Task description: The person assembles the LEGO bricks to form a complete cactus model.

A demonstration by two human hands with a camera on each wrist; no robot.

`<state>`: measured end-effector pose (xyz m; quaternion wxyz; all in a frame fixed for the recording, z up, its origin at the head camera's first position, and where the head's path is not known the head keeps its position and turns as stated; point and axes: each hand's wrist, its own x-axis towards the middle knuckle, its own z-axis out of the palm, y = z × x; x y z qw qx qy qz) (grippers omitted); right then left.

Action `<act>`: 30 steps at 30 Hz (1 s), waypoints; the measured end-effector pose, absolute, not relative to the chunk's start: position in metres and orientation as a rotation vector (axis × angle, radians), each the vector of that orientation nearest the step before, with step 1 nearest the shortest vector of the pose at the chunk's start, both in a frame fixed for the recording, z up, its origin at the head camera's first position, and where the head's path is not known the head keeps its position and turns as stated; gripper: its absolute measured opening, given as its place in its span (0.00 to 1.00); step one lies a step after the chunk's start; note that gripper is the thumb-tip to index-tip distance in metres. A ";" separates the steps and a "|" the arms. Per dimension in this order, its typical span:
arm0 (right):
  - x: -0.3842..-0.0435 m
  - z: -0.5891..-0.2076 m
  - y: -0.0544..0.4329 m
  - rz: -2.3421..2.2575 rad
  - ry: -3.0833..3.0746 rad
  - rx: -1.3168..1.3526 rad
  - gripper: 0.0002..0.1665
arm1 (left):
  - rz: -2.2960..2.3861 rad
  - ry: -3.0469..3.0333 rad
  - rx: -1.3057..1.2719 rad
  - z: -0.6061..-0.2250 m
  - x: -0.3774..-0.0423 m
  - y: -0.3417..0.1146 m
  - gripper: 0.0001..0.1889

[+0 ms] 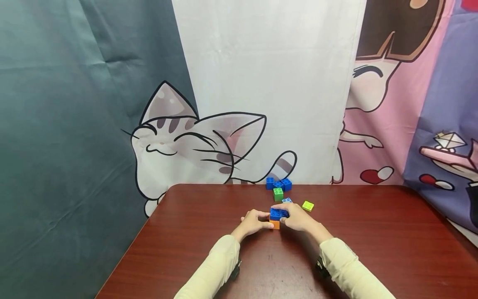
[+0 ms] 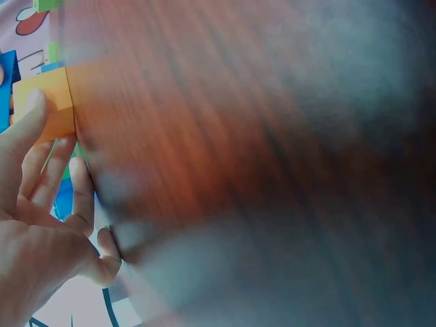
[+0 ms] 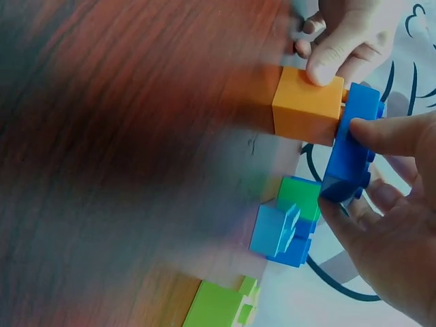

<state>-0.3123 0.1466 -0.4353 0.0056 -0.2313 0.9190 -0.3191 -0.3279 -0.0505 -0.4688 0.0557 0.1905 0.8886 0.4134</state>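
An orange toy brick (image 3: 306,102) stands on the table, gripped between the thumb and fingers of my left hand (image 1: 252,223). Over its studs sits a longer blue brick (image 3: 352,143), tilted slightly and overhanging to the right, with part of the orange studs showing between them. My right hand (image 1: 297,216) pinches this blue brick by its sides, thumb toward me. In the left wrist view, the left thumb lies on the near face of the orange brick (image 2: 58,102), and the blue brick is only partly in the picture.
Beyond the hands are a light blue brick (image 1: 286,200), a green brick (image 1: 278,194) and several dark blue bricks (image 1: 270,183) near the table's far edge. A flat lime brick (image 1: 308,206) lies to the right. A printed cloth (image 1: 269,74) hangs behind the brown table (image 1: 373,241).
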 end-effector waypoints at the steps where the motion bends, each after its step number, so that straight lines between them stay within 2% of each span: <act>1: -0.313 -0.435 0.146 -1.001 2.879 -0.731 0.26 | 1.253 2.698 0.582 -0.469 -0.328 -0.050 0.22; 14: -0.316 -0.444 0.149 -1.008 2.909 -0.872 0.27 | 1.301 2.684 0.571 -0.469 -0.328 -0.050 0.21; 30: -0.320 -0.446 0.145 -1.096 2.900 -0.776 0.24 | 1.299 2.692 0.580 -0.467 -0.327 -0.050 0.21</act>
